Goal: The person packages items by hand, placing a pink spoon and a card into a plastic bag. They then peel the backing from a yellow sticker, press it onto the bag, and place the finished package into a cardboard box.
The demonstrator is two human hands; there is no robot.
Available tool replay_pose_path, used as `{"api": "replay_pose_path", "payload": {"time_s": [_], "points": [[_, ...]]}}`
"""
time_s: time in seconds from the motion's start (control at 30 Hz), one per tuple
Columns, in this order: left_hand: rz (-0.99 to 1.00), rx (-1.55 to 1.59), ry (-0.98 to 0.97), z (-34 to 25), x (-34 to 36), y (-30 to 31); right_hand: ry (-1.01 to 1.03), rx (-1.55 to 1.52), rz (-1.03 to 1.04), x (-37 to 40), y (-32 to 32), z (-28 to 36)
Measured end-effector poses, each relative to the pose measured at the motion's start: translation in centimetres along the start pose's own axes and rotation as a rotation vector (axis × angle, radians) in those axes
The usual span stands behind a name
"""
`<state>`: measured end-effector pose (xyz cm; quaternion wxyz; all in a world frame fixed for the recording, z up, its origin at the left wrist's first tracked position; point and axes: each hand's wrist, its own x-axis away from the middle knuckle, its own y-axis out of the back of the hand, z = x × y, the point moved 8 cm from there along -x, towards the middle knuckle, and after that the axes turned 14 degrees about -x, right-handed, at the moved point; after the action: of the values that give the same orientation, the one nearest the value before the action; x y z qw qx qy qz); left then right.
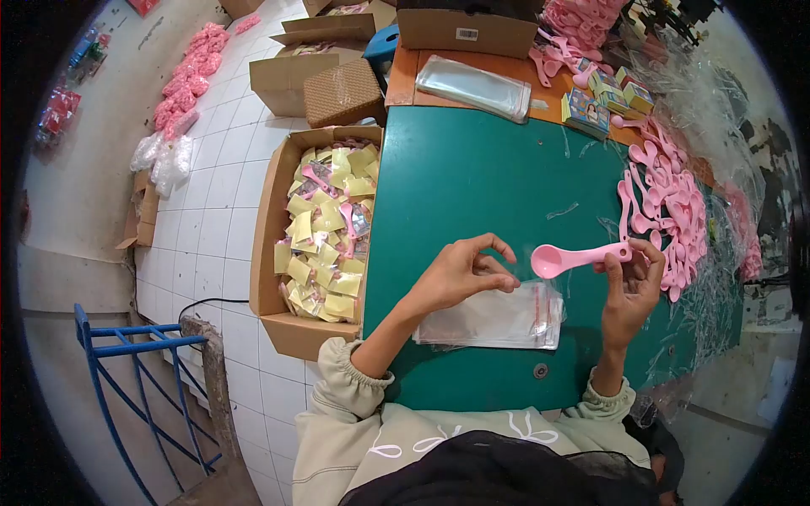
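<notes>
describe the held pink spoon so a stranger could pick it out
On the green table top, a heap of pink plastic spoons lies along the right edge. Just left of it, the right hand holds one pink plastic spoon by its handle. It alone is off the table, bowl pointing left over the clear plastic bags.

Forearms forward; left hand arched, thumb and forefinger curved toward each other; right hand upright, fingertips pinched.
</notes>
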<state>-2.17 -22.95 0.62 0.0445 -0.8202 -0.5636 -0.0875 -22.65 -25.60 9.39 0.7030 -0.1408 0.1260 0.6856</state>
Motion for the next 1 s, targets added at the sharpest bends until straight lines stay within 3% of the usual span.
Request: {"api": "replay_pose_path", "payload": {"time_s": [0.33,0.53,0.7,0.9,1.0], "points": [[0.009,0.051,-0.014,0.2,-0.1,-0.1,-0.014,0.055,0.102,0.6,-1.7,0.6],[0.012,0.056,0.019,-0.3,0.4,0.0,0.093,-0.022,0.033,0.9,-0.8,1.5],[0.023,0.066,0.009,-0.5,0.5,-0.5,0.009,-0.001,0.120,1.3,-2.1,1.2],[0.060,0.107,-0.198,-1.9,0.8,-1.6,-0.135,-0.001,0.295,1.4,-4.2,0.1],[0.076,-0.131,-0.070,-1.6,1.1,-0.9,-0.136,0.009,0.311,1.0,-4.2,0.3]]}}
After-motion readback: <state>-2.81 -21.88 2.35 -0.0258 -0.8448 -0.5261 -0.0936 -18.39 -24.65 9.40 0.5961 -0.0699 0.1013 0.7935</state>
